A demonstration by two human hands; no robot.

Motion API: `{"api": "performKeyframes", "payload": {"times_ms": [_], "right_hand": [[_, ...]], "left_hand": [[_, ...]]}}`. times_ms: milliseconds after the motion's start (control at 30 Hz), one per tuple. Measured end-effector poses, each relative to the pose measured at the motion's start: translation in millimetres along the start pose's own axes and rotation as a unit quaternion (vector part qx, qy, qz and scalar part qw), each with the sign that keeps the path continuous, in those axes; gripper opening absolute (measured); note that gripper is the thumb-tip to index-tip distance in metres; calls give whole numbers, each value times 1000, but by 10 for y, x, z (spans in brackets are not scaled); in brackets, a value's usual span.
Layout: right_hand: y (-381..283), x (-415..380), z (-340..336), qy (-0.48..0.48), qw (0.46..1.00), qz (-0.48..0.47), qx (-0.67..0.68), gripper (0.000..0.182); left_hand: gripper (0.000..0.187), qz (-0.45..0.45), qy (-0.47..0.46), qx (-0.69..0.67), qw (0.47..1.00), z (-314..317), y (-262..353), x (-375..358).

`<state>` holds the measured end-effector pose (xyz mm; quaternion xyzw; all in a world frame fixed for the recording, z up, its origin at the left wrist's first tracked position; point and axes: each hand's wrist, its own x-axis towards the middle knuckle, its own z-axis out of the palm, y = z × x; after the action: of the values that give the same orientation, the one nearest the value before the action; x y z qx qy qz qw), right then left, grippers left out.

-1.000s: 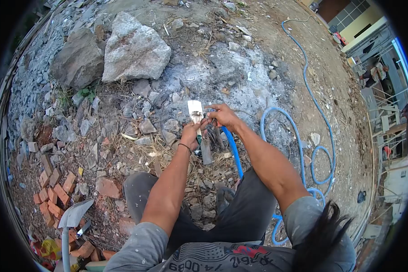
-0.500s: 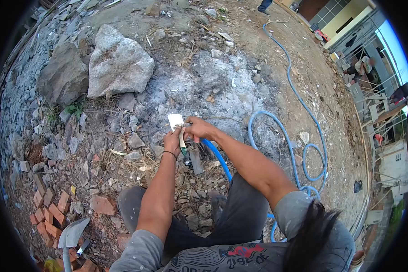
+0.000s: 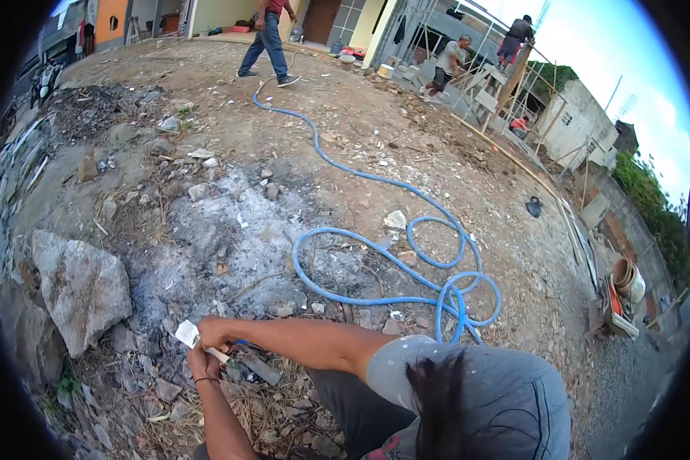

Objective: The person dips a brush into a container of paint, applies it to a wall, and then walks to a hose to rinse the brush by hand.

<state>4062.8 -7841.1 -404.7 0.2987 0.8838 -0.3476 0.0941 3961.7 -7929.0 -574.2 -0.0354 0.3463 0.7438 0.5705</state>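
Both my hands meet at the lower left, just above rubble and dry grass. My left hand has its fingers closed round the pale handle of a brush-like tool with a flat white end. Touching it from above, my right hand is closed too, close to the white end. A short bit of blue hose shows beside my right hand, and my forearm hides the rest there. Just right of my hands a flat grey piece lies on the ground.
A long blue hose loops over the ground at centre and right. Large rocks lie at left, beside an ashy patch. One person walks at the top; others work near scaffolding. Buckets stand at right.
My view has swung up and to the right, so my hands now appear lower and further left. More of the hose, the building and the people shows. Both hands remain together at the tool.
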Motion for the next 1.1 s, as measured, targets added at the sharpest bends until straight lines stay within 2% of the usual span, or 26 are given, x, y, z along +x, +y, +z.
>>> {"api": "performKeyframes", "payload": {"times_ms": [33, 67, 133, 200, 233, 300, 367, 500, 567, 600, 667, 700, 833, 867, 933, 967, 1033, 1100], "right_hand": [[7, -2, 26, 10, 1000, 8, 13, 21], [-6, -10, 45, 16, 999, 13, 26, 20], [-3, 7, 59, 11, 998, 49, 48, 19], [41, 10, 11, -61, 997, 45, -6, 21], [39, 7, -2, -57, 997, 50, -14, 20], [24, -49, -39, -51, 997, 55, -25, 19], [-38, -186, -53, 73, 996, 27, 36, 15], [160, 80, 106, 35, 999, 35, 20, 19], [127, 50, 64, 33, 999, 17, -4, 20], [101, 29, 40, 32, 999, 18, -2, 20], [75, -10, -12, -42, 997, 58, 23, 21], [119, -18, 37, -2, 1000, 25, 12, 21], [142, -37, 18, 18, 1000, 8, 18, 21], [136, -74, -10, 20, 1000, 1, -24, 21], [87, -144, -31, 22, 998, -4, -58, 22], [83, -156, -40, 18, 999, 22, -22, 23], [52, -228, -102, 15, 998, 51, 15, 24], [31, -314, -161, 19, 999, 28, 30, 21]], "left_hand": [[36, -27, -9, 22, 999, 118, 55, -105], [38, -17, -15, 24, 999, -18, 4, 31], [47, 12, 1, 15, 1000, 126, -25, -82], [58, -30, 76, -12, 997, 458, 85, -322], [61, -42, 85, -10, 995, 543, 107, -396], [59, -37, 55, -8, 998, 386, 6, -200], [54, -4, 26, -3, 1000, 277, -54, -71], [44, -38, -16, 27, 999, 121, -87, 108], [61, 17, 21, 29, 999, 173, -97, 102], [61, 15, 23, 29, 999, 247, -55, 32], [78, -47, 94, -105, 989, 602, 90, -275], [91, 12, 128, -84, 988, 722, 81, -390], [94, -27, 152, -55, 986, 754, 75, -409], [94, -27, 151, -54, 987, 782, 62, -390], [95, -85, 168, -76, 979, 915, 52, -479], [96, -27, 111, -30, 993, 510, -75, -153], [91, -38, 111, -23, 993, 548, -118, -206], [85, -49, 109, -19, 993, 438, -182, -64]]}}
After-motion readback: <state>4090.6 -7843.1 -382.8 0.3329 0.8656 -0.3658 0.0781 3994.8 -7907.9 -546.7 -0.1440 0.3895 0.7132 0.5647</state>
